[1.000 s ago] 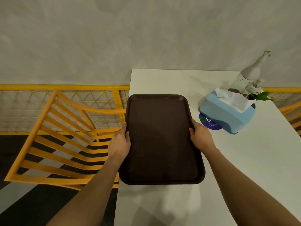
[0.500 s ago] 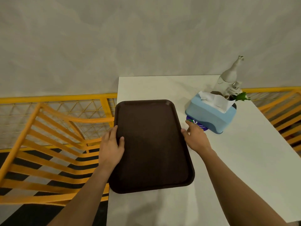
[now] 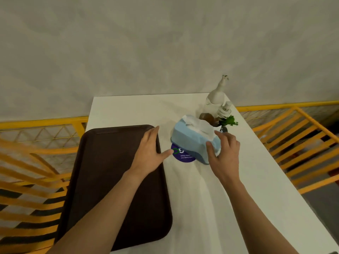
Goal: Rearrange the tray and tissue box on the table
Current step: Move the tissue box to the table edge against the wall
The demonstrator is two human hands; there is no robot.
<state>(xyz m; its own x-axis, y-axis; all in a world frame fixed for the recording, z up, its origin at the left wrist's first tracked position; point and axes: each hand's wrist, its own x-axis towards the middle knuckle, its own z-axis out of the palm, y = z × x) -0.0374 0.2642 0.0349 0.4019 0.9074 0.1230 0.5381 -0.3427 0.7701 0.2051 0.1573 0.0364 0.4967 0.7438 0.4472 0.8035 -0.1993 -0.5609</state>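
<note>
Between both hands: tissue box (image 3: 194,142) | right hand (image 3: 222,154) touching (open) | left hand (image 3: 149,153) open

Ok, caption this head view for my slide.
Both hands reach for the blue tissue box beside the brown tray.
</note>
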